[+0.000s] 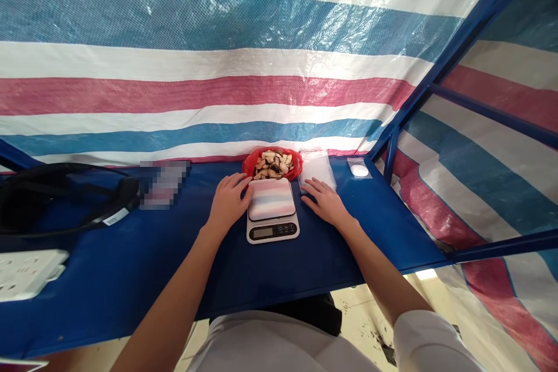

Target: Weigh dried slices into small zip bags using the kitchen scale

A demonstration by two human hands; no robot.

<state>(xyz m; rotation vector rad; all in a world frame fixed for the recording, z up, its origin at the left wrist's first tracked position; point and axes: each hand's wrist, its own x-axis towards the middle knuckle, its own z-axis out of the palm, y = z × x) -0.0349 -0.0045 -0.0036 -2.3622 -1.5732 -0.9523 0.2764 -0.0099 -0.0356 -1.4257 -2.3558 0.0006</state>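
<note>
Scale (271,200), on the surface (122,267) just before a red bag (297,164); probably light, stiff, smooth; best held by both side edges. Left hand (229,200): fingers loosely spread at the scale's left edge, no grip evident. Right hand (325,201): spread, holding nothing, fingertips at clear bags (320,165), likely thin, slippery.

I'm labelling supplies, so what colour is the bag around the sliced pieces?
The bag is red, seen best in the head view.

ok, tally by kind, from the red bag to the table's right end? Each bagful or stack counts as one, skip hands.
Red bag with cut pieces: 1
Digital scale: 1
Clear plastic stack: 1
Clear packet with white disc: 1
Total: 4
</note>
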